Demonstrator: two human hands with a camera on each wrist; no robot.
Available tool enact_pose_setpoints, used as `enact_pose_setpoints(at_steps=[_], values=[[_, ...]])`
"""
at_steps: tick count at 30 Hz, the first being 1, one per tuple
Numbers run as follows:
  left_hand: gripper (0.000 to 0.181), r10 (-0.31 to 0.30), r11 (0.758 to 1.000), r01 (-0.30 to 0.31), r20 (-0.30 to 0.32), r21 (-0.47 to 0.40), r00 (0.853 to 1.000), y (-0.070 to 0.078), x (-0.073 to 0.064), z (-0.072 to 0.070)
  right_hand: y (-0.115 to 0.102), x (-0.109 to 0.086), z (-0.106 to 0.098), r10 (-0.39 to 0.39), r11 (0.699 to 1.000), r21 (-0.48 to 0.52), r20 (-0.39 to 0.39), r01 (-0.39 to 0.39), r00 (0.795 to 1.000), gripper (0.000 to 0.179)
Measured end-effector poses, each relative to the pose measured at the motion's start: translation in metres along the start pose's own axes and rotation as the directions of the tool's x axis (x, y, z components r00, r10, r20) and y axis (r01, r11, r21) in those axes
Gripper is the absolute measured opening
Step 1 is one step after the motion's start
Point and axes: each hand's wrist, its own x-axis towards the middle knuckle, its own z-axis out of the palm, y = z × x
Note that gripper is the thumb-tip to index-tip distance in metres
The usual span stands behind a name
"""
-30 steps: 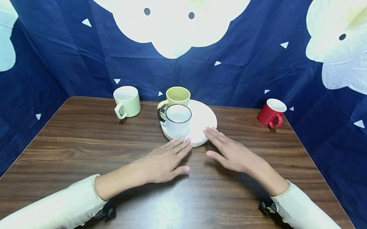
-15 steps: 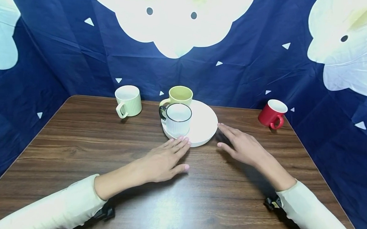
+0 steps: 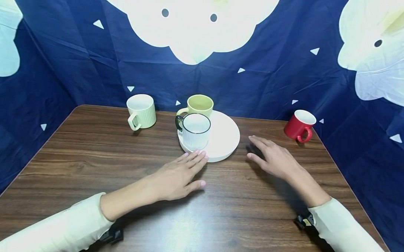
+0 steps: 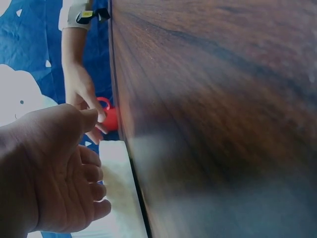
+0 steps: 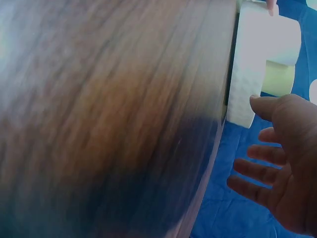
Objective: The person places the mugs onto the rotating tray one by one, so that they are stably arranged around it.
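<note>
A round white tray [image 3: 225, 136] holds two mugs on its left side. The front mug [image 3: 195, 135] is white with a black rim and handle. Behind it stands a yellow-green mug [image 3: 200, 102], partly hidden. My left hand [image 3: 178, 177] has its fingers stretched out at the tray's front edge, just below the white mug; whether they touch the tray I cannot tell. My right hand [image 3: 276, 158] is apart from the tray, right of it over the table, fingers loosely extended and holding nothing. The tray's thick side wall [image 5: 247, 64] shows in the right wrist view.
At the back left of the wooden table [image 3: 87, 155] stands a pale green ribbed mug [image 3: 141, 112]. A red mug [image 3: 299, 125] is near the back right corner, its handle toward the front right. A blue cloth [image 3: 267, 87] with white cloud shapes hangs behind.
My right hand has moved away from the tray's right edge, to the right. My left hand has barely shifted. The mugs and tray keep their places.
</note>
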Motion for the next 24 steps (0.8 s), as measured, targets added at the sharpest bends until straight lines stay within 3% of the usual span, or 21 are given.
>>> enact_pose_setpoints(at_steps=[12, 24], values=[[0.075, -0.037, 0.999, 0.038, -0.060, 0.016, 0.997, -0.007, -0.008, 0.000, 0.018, -0.006, -0.007, 0.045, 0.999, 0.029, -0.064, -0.044, 0.997, 0.063], [0.074, -0.044, 0.999, 0.045, -0.061, 0.012, 0.997, -0.021, -0.013, -0.002, 0.037, -0.013, -0.010, 0.094, 0.995, 0.032, -0.068, -0.091, 0.993, 0.061]])
